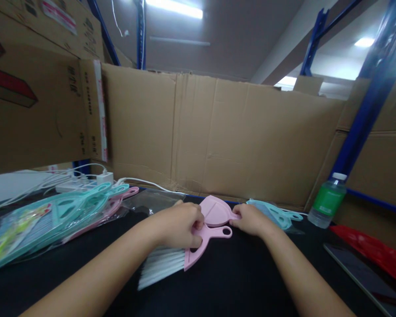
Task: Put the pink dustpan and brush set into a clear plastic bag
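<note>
Forearms (100, 268) span a black tabletop (244, 277) facing cardboard (257, 132), left fingers (198, 215) pinching a pink brush (203, 252), right fingers (236, 216) a pink dustpan (216, 212).

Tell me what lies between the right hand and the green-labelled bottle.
The head view shows a teal dustpan set lying between the right hand and the bottle.

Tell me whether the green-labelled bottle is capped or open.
Capped: a white cap sits on top of the bottle, covering its mouth.
</note>
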A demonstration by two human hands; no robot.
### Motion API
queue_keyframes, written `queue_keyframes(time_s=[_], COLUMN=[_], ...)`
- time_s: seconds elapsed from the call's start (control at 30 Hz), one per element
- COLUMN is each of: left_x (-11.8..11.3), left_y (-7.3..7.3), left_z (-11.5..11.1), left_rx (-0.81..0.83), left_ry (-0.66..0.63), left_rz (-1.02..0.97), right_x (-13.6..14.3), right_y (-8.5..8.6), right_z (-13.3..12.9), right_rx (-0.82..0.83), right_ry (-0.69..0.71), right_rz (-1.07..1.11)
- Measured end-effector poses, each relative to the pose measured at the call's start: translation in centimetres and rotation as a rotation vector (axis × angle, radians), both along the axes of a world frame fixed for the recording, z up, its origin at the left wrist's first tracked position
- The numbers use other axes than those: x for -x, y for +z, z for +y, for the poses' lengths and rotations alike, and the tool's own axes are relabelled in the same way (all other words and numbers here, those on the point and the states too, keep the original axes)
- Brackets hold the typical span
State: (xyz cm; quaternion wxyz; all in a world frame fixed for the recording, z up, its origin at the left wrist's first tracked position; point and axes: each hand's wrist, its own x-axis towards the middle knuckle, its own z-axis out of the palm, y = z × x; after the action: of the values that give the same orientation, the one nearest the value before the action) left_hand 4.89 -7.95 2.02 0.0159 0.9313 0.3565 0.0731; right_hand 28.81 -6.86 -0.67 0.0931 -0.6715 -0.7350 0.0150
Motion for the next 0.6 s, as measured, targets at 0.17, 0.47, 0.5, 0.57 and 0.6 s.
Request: queue_keyframes(time_s=[0.17,0.47,0.5,0.57,0.6], left_x=[-1.2,-0.4,-0.1,0.5,0.9], left_y=[-1.6,-1.7,-1.4,-0.8,-0.5], left_z=[-0.4,1.0,1.3,2.1,2.6], left_rx=[0.036,0.128,0.103,0.028,-0.009], left_ry=[-0.012,0.061,0.060,0.098,0.140], left_rz=[0.062,-0.086,-0.152,-0.294,-0.354], right_x=[0.1,-0.1,-0.1,-0.1,-0.1], right_y=[0.0,0.5,0.6,0.9,1.1], right_z=[0.0,0.0,0.0,-0.1,-0.1], right_rx=[-0.048,-0.121,-0.140,-0.171,-0.188], right_ry=[0.009,0.008,-0.001,-0.027,-0.042], right_rz=[0.032,0.063,0.065,0.080,0.093])
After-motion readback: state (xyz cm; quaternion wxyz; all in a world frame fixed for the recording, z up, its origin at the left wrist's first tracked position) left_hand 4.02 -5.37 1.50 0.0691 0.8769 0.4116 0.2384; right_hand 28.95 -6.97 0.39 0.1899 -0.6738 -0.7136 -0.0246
